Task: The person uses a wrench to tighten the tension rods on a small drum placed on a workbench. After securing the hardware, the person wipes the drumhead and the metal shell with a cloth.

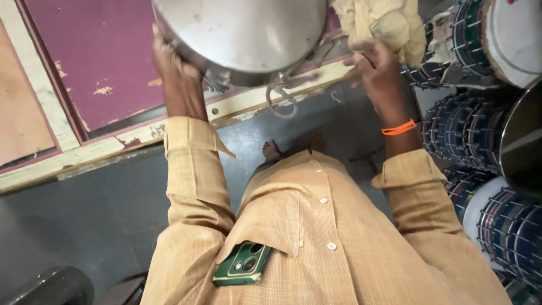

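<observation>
Large round metal bowl (243, 34), shiny steel, held up at the top of the view, rounded outside facing the camera. Smooth and stiff, probably slippery across the curved face; seems fairly light for its size, though that is a guess. Best gripped at the rim, where an edge gives purchase. Metal hooks and a looped wire (280, 96) hanging from the lower edge, liable to snag a sleeve or finger.

Left hand (172, 68) wrapped around the bowl's left rim, fingers curled shut over the edge. Right hand (375, 68) closed around a bunched pale yellow cloth (381, 22), just beside the bowl's right side; cloth soft and limp. Whether cloth and bowl touch, hard to tell. Orange thread band (398, 128) on the right wrist.

Below, a tan checked shirt (322, 237) with rolled cuffs, a green phone (244, 264) poking from the chest pocket, loose enough to slip out on leaning forward. Bare toes (271, 149) on a dark grey floor (84, 226).

Behind the bowl, a worn maroon panel (96, 56) in a chipped cream frame, paint flaking. On the right, close to the right elbow, a stack of drums (468, 124) with dark blue laced sides and white skins, crowding that side and leaving little room to swing the bowl. A dark rounded object at the lower left corner, too unclear to name.
</observation>
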